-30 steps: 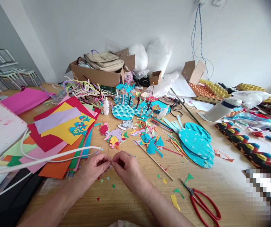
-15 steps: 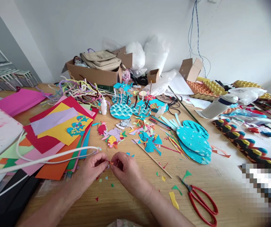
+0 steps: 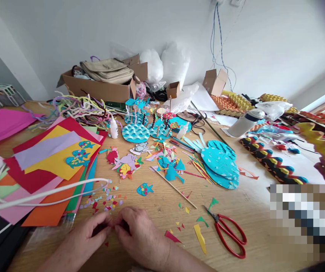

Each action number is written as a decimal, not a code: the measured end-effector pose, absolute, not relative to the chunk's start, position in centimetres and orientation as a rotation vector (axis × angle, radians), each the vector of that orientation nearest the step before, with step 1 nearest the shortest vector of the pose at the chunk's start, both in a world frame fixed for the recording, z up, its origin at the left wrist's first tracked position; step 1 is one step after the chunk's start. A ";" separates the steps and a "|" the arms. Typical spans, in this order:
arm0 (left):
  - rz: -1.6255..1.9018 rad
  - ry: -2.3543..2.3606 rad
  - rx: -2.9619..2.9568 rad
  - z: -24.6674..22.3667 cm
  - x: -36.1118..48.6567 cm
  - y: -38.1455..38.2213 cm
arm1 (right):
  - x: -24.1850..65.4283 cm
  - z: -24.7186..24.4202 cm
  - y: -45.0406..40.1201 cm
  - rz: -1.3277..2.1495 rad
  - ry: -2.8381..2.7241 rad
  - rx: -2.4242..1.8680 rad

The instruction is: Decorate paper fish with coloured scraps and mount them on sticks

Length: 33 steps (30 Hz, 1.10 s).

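Fingertips (image 3: 108, 229) pinched; left hand (image 3: 94, 231) touching right hand (image 3: 142, 233).

Blue paper fish (image 3: 144, 189) with multicoloured spots, red scissor handles (image 3: 231, 238), wave-striped turquoise disc (image 3: 135, 133)

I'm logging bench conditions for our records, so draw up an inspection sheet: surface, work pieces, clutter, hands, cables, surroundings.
Surface: wooden table, scattered with paper scraps.
Work pieces: dotted blue paper fish lies flat beyond the hands; small paper bits are strewn near the left hand.
Clutter: red-handled scissors lie to the right; a stack of coloured sheets lies to the left.
Hands: left and right hand meet at the fingertips; anything pinched is too small to tell.
Cables: blue cables hang against the wall.
Surroundings: cardboard box with a beige bag on top.
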<state>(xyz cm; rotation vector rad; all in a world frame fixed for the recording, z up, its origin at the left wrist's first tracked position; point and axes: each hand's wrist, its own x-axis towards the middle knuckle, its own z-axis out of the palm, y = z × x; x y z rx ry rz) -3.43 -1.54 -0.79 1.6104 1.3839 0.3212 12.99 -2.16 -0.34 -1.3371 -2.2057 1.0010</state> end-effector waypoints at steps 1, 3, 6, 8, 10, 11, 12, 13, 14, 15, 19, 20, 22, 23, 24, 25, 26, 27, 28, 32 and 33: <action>0.312 1.388 1.613 -0.8 -3.5 -1.7 | 13.0 -0.3 -2.2 1.008 -2.211 -1.317; 0.305 1.391 1.617 -0.7 -3.7 -1.9 | 13.0 -0.2 -2.3 1.023 -2.225 -1.276; 0.315 1.423 1.629 -0.7 -3.6 -2.0 | 13.0 -0.2 -2.3 0.991 -2.240 -1.279; 0.317 1.422 1.636 -0.7 -3.5 -2.0 | 13.0 -0.2 -2.3 0.972 -2.240 -1.286; 0.313 1.414 1.643 -0.7 -3.4 -2.1 | 13.0 -0.3 -2.3 0.990 -2.216 -1.279; 0.312 1.410 1.648 -0.6 -3.4 -2.2 | 13.0 -0.3 -2.4 1.012 -2.192 -1.274; 0.314 1.411 1.653 -0.5 -3.4 -2.2 | 13.0 -0.3 -2.4 1.041 -2.162 -1.268; 0.317 1.418 1.658 -0.4 -3.4 -2.3 | 13.0 -0.3 -2.4 1.074 -2.128 -1.264; 0.320 1.426 1.665 -0.3 -3.5 -2.4 | 13.0 -0.3 -2.5 1.115 -2.087 -1.262; 0.325 1.436 1.671 -0.2 -3.6 -2.4 | 12.9 -0.4 -2.5 1.164 -2.040 -1.258; 0.401 1.439 1.695 -0.2 -3.7 -2.5 | 12.8 -0.8 -2.4 1.470 -1.742 -1.281; 0.439 1.431 1.695 -0.3 -3.6 -2.4 | 12.7 -1.0 -2.3 1.566 -1.641 -1.275; 0.516 1.413 1.684 -0.4 -3.4 -2.2 | 12.7 -1.3 -2.0 1.757 -1.419 -1.232; 0.548 1.400 1.675 -0.4 -3.2 -2.1 | 12.7 -1.4 -1.9 1.838 -1.312 -1.196; 0.576 1.384 1.663 -0.3 -3.0 -1.9 | 12.7 -1.4 -1.8 1.906 -1.210 -1.159; 0.601 1.364 1.646 -0.3 -2.8 -1.8 | 12.8 -1.4 -1.7 1.959 -1.121 -1.125; 0.627 1.344 1.626 -0.2 -2.6 -1.6 | 12.9 -1.3 -1.6 1.994 -1.047 -1.097; 0.651 1.325 1.602 -0.1 -2.4 -1.5 | 12.9 -1.2 -1.6 2.014 -0.989 -1.073; 0.678 1.304 1.581 0.0 -2.2 -1.3 | 13.0 -1.1 -1.6 2.024 -0.945 -1.056; 0.736 1.239 1.549 0.0 -1.8 -1.1 | 13.1 -0.7 -1.5 2.042 -0.878 -1.060; 0.738 1.239 1.559 0.0 -1.8 -1.1 | 13.1 -0.7 -1.5 2.039 -0.896 -1.078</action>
